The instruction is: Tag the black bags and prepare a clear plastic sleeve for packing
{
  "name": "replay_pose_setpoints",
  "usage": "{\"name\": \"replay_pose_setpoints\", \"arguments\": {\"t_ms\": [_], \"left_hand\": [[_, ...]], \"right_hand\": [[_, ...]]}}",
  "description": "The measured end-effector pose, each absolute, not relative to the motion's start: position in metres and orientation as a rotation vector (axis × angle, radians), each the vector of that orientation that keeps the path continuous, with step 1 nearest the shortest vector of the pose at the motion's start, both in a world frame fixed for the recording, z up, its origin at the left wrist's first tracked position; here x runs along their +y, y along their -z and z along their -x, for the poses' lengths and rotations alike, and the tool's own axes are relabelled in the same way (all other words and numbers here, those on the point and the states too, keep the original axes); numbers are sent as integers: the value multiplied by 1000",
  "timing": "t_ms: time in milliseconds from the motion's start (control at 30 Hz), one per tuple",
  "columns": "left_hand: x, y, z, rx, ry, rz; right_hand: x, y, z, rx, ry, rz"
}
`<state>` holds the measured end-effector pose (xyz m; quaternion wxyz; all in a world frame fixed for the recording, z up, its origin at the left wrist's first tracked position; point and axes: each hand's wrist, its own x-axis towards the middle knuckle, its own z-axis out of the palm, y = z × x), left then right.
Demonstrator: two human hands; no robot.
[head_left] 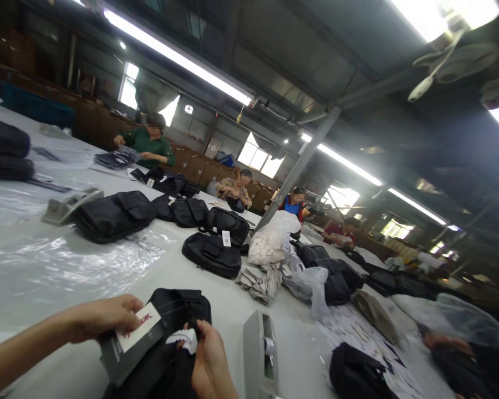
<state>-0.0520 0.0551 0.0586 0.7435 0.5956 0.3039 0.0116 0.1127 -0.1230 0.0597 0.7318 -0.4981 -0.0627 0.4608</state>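
A black bag (158, 366) lies at the bottom of the head view, between my hands. My left hand (112, 317) pinches the top of a dark hang tag (133, 346) that carries a white card (138, 327) with red marks, held over the bag. My right hand (210, 360) grips the bag's right side, with its fingers closed around a small crumpled white piece (185, 338). Whether that piece is paper or a label is too blurred to tell.
Clear plastic bags (79, 255) cover the table's left part. More black bags (212, 254) lie ahead. A grey dispenser (261, 354) stands right of my right hand. Crumpled paper (263, 281) and a metal post (299, 160) are beyond. Several people work around the tables.
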Motion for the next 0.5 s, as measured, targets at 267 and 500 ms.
{"name": "replay_pose_setpoints", "arguments": {"t_ms": [267,500], "left_hand": [[54,-55,58,707,-82,-1347],[40,-43,38,747,-241,-1447]], "right_hand": [[-124,-71,-112,-34,-1064,1120],[-127,-77,-112,10,-1134,1042]]}}
